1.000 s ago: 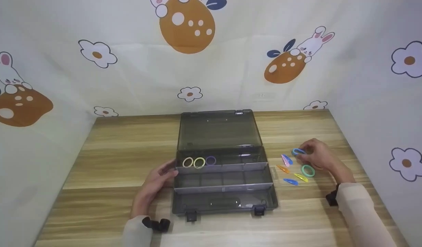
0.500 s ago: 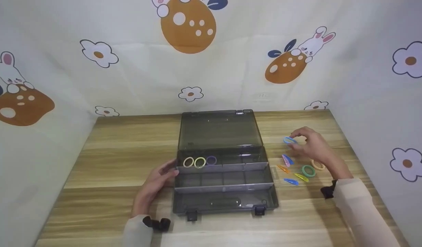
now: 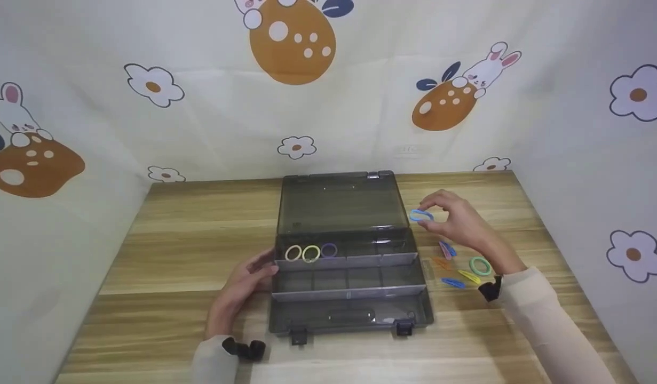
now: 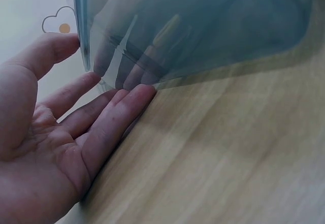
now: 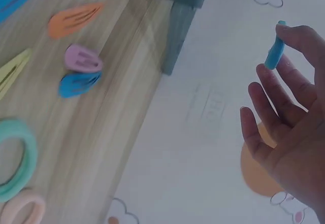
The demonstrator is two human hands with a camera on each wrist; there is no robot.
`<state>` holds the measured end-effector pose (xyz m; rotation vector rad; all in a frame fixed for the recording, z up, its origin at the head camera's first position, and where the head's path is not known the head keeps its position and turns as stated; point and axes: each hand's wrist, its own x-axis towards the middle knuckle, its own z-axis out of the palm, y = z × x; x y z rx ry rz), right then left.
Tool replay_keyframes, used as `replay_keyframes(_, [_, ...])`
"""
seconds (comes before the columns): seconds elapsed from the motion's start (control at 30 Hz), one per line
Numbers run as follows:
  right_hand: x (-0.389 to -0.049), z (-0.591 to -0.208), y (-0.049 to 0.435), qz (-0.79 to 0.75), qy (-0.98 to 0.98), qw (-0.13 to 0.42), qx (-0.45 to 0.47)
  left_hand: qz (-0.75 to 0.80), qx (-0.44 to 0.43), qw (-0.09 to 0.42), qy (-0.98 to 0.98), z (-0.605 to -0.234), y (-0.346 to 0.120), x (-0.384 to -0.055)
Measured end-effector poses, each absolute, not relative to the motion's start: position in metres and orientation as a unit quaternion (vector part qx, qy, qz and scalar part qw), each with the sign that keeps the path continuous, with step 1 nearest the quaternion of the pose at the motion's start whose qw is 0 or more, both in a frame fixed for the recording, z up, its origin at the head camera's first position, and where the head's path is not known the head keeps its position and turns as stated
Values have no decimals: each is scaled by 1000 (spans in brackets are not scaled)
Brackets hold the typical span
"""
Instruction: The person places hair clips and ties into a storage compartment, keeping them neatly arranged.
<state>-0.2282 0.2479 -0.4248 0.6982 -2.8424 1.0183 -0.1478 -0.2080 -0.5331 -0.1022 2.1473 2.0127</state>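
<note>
One smooth blue ring (image 5: 275, 54)

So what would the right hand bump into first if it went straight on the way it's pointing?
The right hand, pinching the blue ring, would probably meet the open lid first, though the hand's height is unclear.

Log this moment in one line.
right hand: pinches blue ring | left hand: touches box | box: open, three rings in rear row | clips: right of box

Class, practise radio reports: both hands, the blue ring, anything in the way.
Right hand pinching blue ring, held right of open case. Left hand touching case's left side. No obstacle visible between ring and case.
</note>
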Motion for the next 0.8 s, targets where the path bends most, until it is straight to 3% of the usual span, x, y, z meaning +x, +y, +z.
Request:
replay_keyframes(0.37, [-227,-424,206,288,-905,27,312,674,-30,94,732,-535,-209,-149])
replay_keyframes(0.67, [-230,-423,177,249,-901,-23,354,677,-38,99,728,-534,-209,-147])
replay_keyframes(0.8, [-232,-421,165,243,-894,-21,377,676,-39,98,729,-533,-208,-147])
